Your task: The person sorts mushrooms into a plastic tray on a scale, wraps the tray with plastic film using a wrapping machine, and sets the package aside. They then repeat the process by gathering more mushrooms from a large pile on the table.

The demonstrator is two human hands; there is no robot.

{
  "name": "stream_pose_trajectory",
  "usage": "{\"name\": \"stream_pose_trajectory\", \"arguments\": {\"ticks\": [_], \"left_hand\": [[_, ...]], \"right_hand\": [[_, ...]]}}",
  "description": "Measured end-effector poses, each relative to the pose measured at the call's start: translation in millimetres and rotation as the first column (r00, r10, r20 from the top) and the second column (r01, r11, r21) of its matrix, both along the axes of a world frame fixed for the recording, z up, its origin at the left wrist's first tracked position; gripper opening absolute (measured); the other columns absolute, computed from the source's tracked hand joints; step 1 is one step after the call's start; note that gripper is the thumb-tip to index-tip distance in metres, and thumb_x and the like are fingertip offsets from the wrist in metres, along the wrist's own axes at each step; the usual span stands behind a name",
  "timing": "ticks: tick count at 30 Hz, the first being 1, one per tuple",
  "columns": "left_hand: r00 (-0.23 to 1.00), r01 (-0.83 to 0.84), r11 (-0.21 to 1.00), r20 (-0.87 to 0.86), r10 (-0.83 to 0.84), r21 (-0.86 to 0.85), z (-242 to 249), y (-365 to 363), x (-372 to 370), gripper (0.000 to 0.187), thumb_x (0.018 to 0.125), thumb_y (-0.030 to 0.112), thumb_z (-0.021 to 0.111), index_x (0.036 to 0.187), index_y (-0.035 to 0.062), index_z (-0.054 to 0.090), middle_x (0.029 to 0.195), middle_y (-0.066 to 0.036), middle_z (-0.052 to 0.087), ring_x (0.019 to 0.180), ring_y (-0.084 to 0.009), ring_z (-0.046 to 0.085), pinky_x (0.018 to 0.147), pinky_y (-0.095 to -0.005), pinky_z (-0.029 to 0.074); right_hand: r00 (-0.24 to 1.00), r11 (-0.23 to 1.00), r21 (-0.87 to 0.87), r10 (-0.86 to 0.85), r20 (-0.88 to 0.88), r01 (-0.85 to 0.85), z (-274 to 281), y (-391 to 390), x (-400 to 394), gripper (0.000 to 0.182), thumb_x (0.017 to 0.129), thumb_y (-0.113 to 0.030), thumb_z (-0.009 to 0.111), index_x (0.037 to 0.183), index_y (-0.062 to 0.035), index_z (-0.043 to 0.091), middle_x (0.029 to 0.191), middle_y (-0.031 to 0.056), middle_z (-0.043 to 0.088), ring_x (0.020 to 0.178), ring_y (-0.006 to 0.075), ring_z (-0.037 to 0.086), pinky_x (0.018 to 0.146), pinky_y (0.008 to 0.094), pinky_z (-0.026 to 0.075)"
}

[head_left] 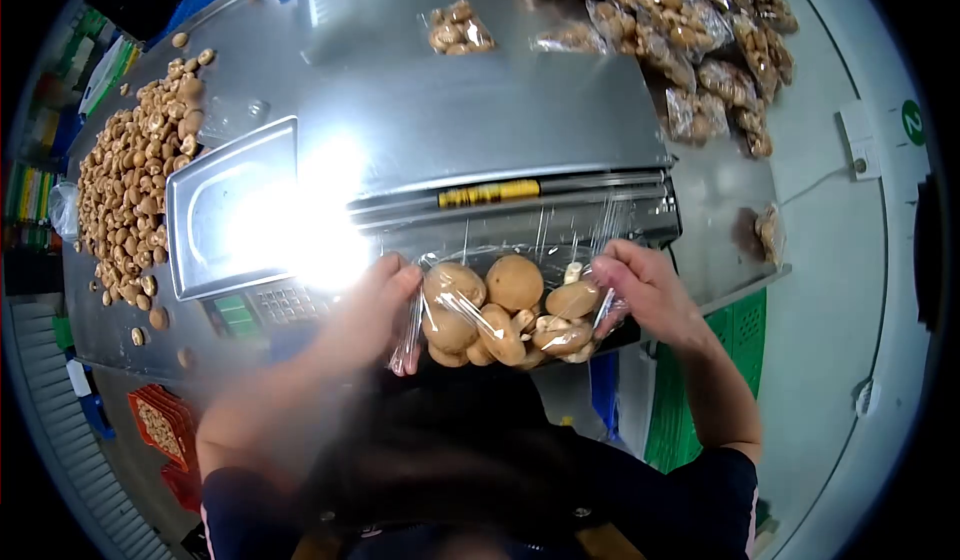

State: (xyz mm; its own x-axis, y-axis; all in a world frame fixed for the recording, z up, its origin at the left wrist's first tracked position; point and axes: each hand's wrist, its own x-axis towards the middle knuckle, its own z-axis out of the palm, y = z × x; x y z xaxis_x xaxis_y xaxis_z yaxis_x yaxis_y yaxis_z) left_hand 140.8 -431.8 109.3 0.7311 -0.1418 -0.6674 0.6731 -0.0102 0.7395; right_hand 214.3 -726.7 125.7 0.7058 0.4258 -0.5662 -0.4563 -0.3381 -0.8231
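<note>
Between my hands is a tray of brown mushrooms (515, 282) covered in clear plastic film (465, 305). My left hand (385, 305) is closed on the film at the left end, and my right hand (640, 285) grips it at the right end. The film runs up from the mushrooms to the wrapping machine (500, 140), a metal unit with a yellow label (490, 194) along its front. Any tray under the mushrooms is hidden by them and the film.
A scale (235, 210) with a metal pan and keypad stands left of the machine. Loose mushrooms (135, 175) are heaped farther left. Wrapped mushroom packs (690, 30) pile up at the back right, and one pack (458, 28) lies behind the machine. A red crate (162, 425) sits low at the left.
</note>
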Motion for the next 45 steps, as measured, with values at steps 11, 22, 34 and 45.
{"name": "stream_pose_trajectory", "arguments": {"ticks": [11, 22, 34, 45], "left_hand": [[0.788, -0.338, 0.644, 0.581, -0.205, 0.686, -133.2, 8.3, -81.2, 0.037, 0.099, 0.024, 0.051, 0.071, -0.0005, 0.053, 0.059, -0.001, 0.050, 0.056, -0.0061, 0.042, 0.051, -0.0245, 0.036], [0.992, 0.101, 0.866, -0.111, -0.054, 0.489, -139.0, 137.1, -214.0, 0.043, 0.094, 0.027, 0.055, 0.056, 0.0092, 0.046, 0.046, 0.001, 0.043, 0.035, -0.0087, 0.036, 0.033, -0.0250, 0.023], [0.778, -0.150, 0.988, 0.621, 0.091, 0.043, -135.0, 55.1, -205.2, 0.028, 0.093, 0.026, 0.057, 0.100, -0.0014, 0.052, 0.085, -0.011, 0.054, 0.071, -0.0206, 0.051, 0.059, -0.0288, 0.041], [0.846, 0.100, 0.950, 0.528, 0.076, -0.296, -84.6, 5.1, -169.9, 0.041, 0.094, 0.033, 0.054, 0.115, -0.0018, 0.052, 0.106, -0.019, 0.058, 0.087, -0.0271, 0.059, 0.070, -0.0332, 0.048]], "right_hand": [[0.704, 0.847, -0.266, -0.166, 0.690, 0.461, -133.5, 3.9, -85.8, 0.023, 0.094, -0.020, 0.058, 0.081, -0.0011, 0.060, 0.059, 0.0120, 0.059, 0.049, 0.0258, 0.059, 0.049, 0.0307, 0.045], [0.711, 0.843, -0.525, 0.298, 0.636, 0.117, -146.2, -30.6, -192.3, 0.023, 0.087, -0.011, 0.064, 0.067, -0.0013, 0.060, 0.054, 0.0028, 0.054, 0.044, 0.0119, 0.050, 0.037, 0.0295, 0.036], [0.974, 0.836, 0.519, 0.074, 0.212, -0.177, -149.2, 172.7, -226.7, 0.025, 0.089, -0.025, 0.057, 0.078, -0.0025, 0.061, 0.071, 0.0091, 0.060, 0.062, 0.0190, 0.057, 0.058, 0.0353, 0.047], [0.786, 0.817, 0.155, 0.454, 0.419, -0.555, -105.3, 107.7, -192.0, 0.021, 0.091, -0.021, 0.054, 0.105, -0.0086, 0.064, 0.101, 0.0098, 0.067, 0.088, 0.0301, 0.063, 0.073, 0.0348, 0.050]]}}
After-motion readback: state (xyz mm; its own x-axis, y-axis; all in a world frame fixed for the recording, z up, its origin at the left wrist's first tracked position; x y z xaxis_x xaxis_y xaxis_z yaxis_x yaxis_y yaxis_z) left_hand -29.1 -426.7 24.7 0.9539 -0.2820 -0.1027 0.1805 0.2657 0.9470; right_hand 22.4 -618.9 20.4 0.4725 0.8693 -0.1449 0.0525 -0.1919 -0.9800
